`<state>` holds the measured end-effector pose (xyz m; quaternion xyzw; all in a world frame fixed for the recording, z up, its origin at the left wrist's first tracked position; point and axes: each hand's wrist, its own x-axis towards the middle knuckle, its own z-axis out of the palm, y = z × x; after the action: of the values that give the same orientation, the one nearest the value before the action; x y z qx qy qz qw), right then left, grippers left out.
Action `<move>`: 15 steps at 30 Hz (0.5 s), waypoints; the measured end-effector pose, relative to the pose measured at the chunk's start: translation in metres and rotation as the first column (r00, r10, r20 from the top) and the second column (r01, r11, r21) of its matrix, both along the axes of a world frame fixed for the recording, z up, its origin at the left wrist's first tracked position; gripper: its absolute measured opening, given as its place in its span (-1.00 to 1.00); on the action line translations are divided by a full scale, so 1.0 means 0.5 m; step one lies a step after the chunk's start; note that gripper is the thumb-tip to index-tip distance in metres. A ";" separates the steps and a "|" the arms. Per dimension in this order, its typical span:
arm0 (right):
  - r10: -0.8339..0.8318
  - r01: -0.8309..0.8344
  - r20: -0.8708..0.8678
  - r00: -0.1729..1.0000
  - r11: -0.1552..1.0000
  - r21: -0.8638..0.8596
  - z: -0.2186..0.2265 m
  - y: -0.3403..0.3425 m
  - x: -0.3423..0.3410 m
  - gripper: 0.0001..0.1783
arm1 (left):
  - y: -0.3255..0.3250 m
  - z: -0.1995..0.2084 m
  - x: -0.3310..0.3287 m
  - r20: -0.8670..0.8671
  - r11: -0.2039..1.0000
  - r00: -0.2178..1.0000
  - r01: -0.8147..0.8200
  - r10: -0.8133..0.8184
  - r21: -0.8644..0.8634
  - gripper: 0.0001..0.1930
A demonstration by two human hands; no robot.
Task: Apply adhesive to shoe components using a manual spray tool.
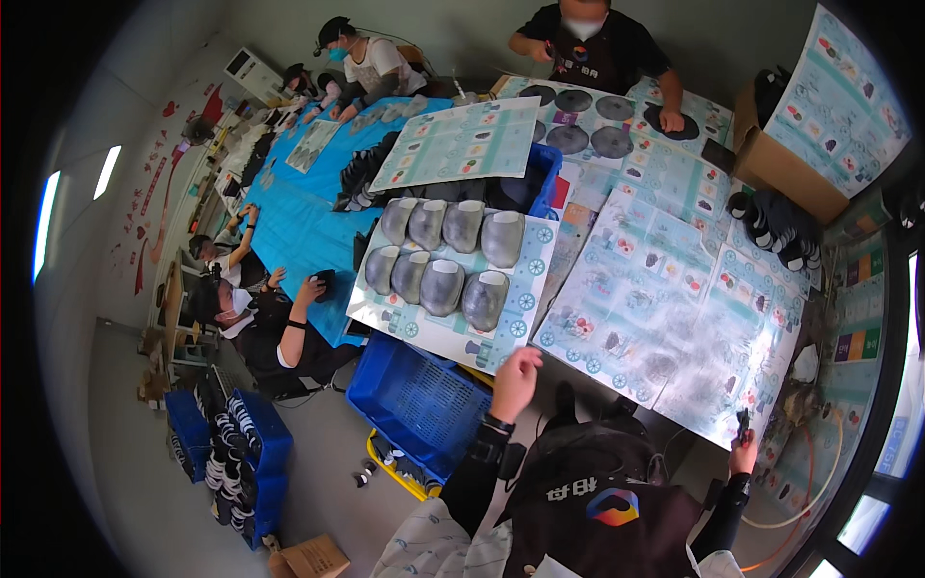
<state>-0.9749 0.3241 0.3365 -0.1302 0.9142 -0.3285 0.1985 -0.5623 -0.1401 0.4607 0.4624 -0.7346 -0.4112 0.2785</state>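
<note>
A brown cardboard box point(785, 169) stands far right; another open carton point(310, 559) sits on the floor.

A printed paper sheet point(453, 332), pale with small blue wheel pictures, lies flat at the near left edge of the table. Eight grey rounded shoe pieces point(445, 260) stand on it in two rows of four, close together, touching each other.

Grey floor point(154, 462), pale grey wall point(106, 116) with red decals point(154, 178) and two bright strip lights point(46, 223). Long table under blue cloth point(299, 222), people seated along it. Blue crates point(419, 400) on floor, one stacked with dark pieces. Cardboard boxes point(785, 173) at right. Windows point(906, 405) at far right, daylit.
</note>
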 end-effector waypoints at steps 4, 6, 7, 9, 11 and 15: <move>0.063 0.023 -0.233 0.970 0.936 0.350 -0.045 0.026 -0.056 -0.58 | 0.109 -0.102 0.022 0.011 0.959 0.999 0.048 -0.053 0.279 -0.80; 0.137 0.021 -0.285 0.949 0.873 0.487 -0.115 0.082 -0.102 -0.35 | 0.130 -0.141 0.043 0.009 0.881 0.999 0.043 -0.054 0.471 -0.74; 0.135 0.016 -0.277 0.951 0.877 0.480 -0.127 0.088 -0.112 -0.35 | 0.136 -0.130 0.039 0.019 0.884 0.998 0.039 -0.053 0.465 -0.74; 0.140 0.045 -0.303 0.943 0.846 0.531 -0.152 0.094 -0.135 -0.32 | 0.150 -0.109 0.029 0.143 0.800 0.989 -0.050 -0.046 0.598 -0.73; 0.129 0.047 -0.281 0.951 0.838 0.544 -0.170 0.098 -0.154 -0.31 | 0.163 -0.100 0.033 0.113 0.773 0.994 -0.062 -0.012 0.631 -0.71; 0.186 0.106 -0.319 0.929 0.694 0.712 -0.191 0.080 -0.187 -0.21 | 0.186 -0.086 0.050 -0.019 0.585 0.947 -0.182 0.320 0.790 -0.65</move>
<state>-1.0686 0.3639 0.2411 -0.1214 0.9863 0.0898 0.0665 -0.5372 -0.0470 0.4177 0.6017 -0.3859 -0.6799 0.1634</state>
